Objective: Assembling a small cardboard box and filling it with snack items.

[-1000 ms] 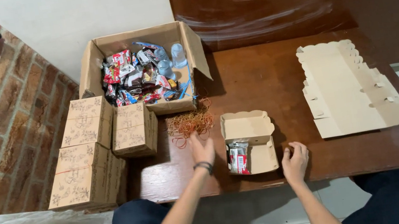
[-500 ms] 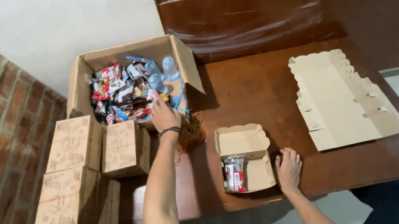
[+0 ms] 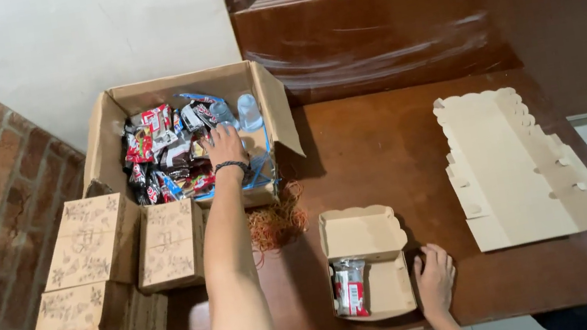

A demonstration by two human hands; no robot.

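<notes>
my left hand (image 3: 223, 144) reaches into the snack carton (image 3: 109, 116) at eleven o'clock.
fingers spread over the wrappers; my right hand (image 3: 435, 278) lies flat and empty, touching the small open box (image 3: 364, 235).

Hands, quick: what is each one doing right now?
Left hand: open, fingers reaching into the snack packets in the cardboard box, nothing clearly gripped.
Right hand: open, resting beside the small open box, holding nothing.

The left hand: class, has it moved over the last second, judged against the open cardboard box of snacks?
Yes. The left hand has gone from the table edge, past the rubber bands, forward into the cardboard box, onto the snack packets.
</notes>
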